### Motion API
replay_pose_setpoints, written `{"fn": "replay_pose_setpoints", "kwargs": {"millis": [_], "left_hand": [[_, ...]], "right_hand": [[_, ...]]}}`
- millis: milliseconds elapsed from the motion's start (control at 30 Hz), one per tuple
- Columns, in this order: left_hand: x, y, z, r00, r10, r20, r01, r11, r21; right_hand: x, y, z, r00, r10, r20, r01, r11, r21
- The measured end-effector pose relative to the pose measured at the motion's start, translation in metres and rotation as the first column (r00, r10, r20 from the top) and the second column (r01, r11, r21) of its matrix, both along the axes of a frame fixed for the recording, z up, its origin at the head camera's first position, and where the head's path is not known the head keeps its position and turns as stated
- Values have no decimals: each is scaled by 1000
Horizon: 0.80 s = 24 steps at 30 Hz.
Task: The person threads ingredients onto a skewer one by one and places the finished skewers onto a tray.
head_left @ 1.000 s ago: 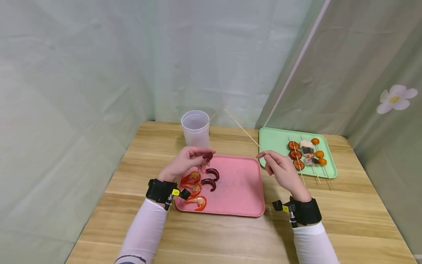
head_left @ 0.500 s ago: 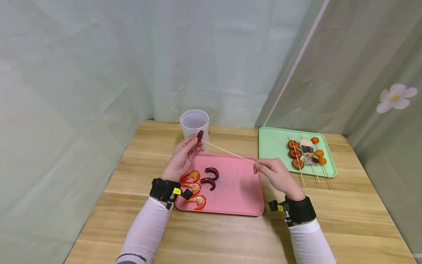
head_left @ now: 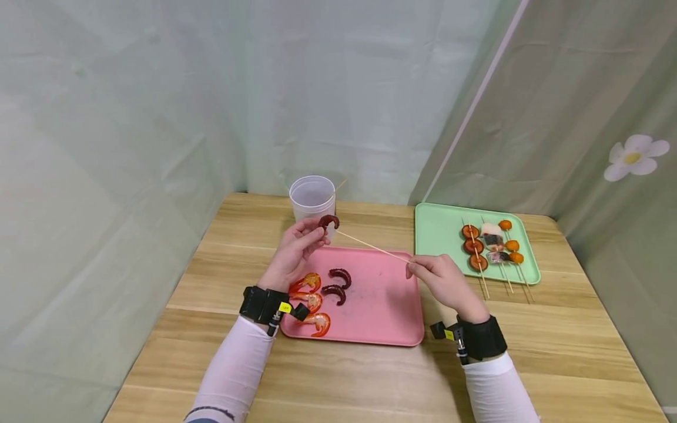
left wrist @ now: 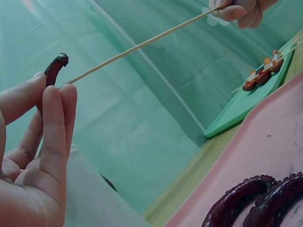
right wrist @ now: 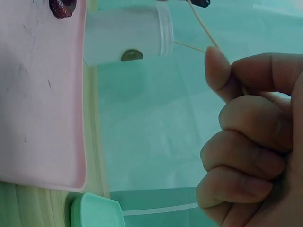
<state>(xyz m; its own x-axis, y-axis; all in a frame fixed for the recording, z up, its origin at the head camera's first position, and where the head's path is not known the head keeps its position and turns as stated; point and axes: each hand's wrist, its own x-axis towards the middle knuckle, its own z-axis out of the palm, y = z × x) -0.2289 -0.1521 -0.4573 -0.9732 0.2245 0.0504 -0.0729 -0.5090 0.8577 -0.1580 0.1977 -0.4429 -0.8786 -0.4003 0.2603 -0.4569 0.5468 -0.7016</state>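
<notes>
Between thumb and fingertips, my left hand [head_left: 290,251] pinches a dark red octopus tentacle [head_left: 330,218] above the pink tray's back edge. My right hand [head_left: 443,279] grips a thin bamboo skewer [head_left: 370,245] by its right end, other fingers curled in the right wrist view. The skewer's far end reaches the tentacle; in the left wrist view it passes behind the fingertips, so I cannot tell whether it pierces the flesh. Two more tentacles [head_left: 334,292] lie curved on the pink tray [head_left: 381,311], beside several halved-looking orange shrimp [head_left: 316,323] at its left.
Behind the left hand stands a white plastic cup [head_left: 312,200] with a skewer [head_left: 341,186] leaning out. A green tray [head_left: 441,226] at the back right bears skewers of mushroom-like slices [head_left: 473,247], fish pieces [head_left: 494,241] and orange balls [head_left: 512,247]. Curtains [head_left: 370,100] hang behind the wooden table [head_left: 370,382].
The left hand has raised the tentacle from over the tray and turned it so its curve shows. The right hand has swung the skewer down and left, bringing its tip to the tentacle.
</notes>
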Motion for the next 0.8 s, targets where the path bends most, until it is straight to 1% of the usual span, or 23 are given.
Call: {"fn": "replay_pose_setpoints", "kwargs": {"millis": [67, 100, 200, 233, 300, 367, 467, 533, 600, 667, 800], "left_hand": [[1, 0, 0, 1000, 9, -12, -9, 1000, -26], [2, 0, 1, 1000, 16, -23, -17, 998, -54], [6, 4, 3, 999, 18, -48, -26, 985, -170], [8, 6, 5, 998, 12, -56, -24, 976, -216], [13, 13, 8, 998, -6, -68, -16, 948, -317], [20, 23, 10, 998, -39, -58, 13, 921, -390], [33, 40, 13, 996, -86, -22, 65, 874, -482], [40, 50, 13, 993, -118, -15, 93, 852, -515], [45, 59, 12, 989, -145, -26, 110, 839, -532], [49, 65, 10, 987, -156, -51, 105, 843, -528], [51, 69, 8, 985, -162, -65, 106, 849, -518]], "right_hand": [[1, -1, 0, 1000, -1, 7, 1, 1000, 17], [1, -2, 1, 1000, 0, 9, 0, 1000, 24], [2, -7, 1, 1000, 25, 16, -25, 999, 41], [3, -9, 1, 999, 36, 14, -36, 998, 43], [3, -14, 0, 998, 58, 10, -59, 997, 44], [3, -20, -2, 996, 84, 11, -84, 995, 44], [3, -30, -5, 994, 109, 1, -109, 993, 40], [3, -35, -7, 993, 121, -11, -121, 992, 35], [3, -40, -9, 993, 118, -23, -117, 993, 31], [3, -43, -10, 994, 106, -32, -106, 994, 25], [4, -45, -11, 996, 87, -36, -87, 996, 7]]}}
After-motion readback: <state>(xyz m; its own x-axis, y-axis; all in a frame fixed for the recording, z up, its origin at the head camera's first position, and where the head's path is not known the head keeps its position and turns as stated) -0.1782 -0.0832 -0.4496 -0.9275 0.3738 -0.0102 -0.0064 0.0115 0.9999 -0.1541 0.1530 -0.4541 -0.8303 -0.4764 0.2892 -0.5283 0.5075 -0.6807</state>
